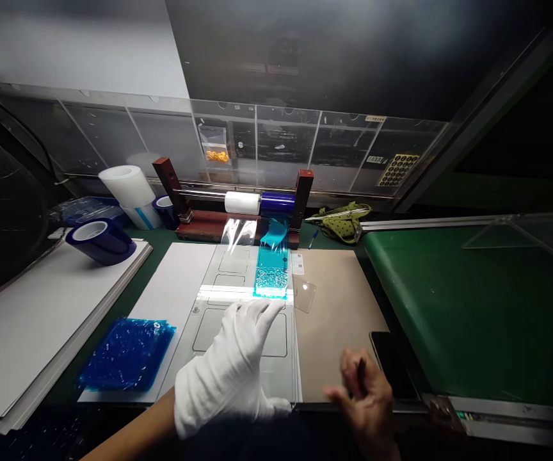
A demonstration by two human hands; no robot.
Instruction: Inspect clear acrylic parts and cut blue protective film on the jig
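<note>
My left hand (228, 368), in a white glove, reaches over the marked grey sheet (269, 378). Its fingers are stretched out, thumb apart, and the fingertips lie at the near edge of a blue film strip (272, 259), bubbled at its near end. My bare right hand (365, 403) is raised above the front of the brown board (329, 346). Its fingers are curled and slightly blurred, with something dark among them that I cannot make out. Between the hands and the roll stand lies a small clear plate (304, 296). Clear film (238, 235) hangs beside the blue strip.
A wooden stand (200, 224) carries a white roll (242, 202) and a blue roll (277, 203). Blue film sheets (127, 355) are stacked at left, near a loose blue roll (100, 241). A phone (392, 362) lies right, beside a green conveyor belt (454, 301).
</note>
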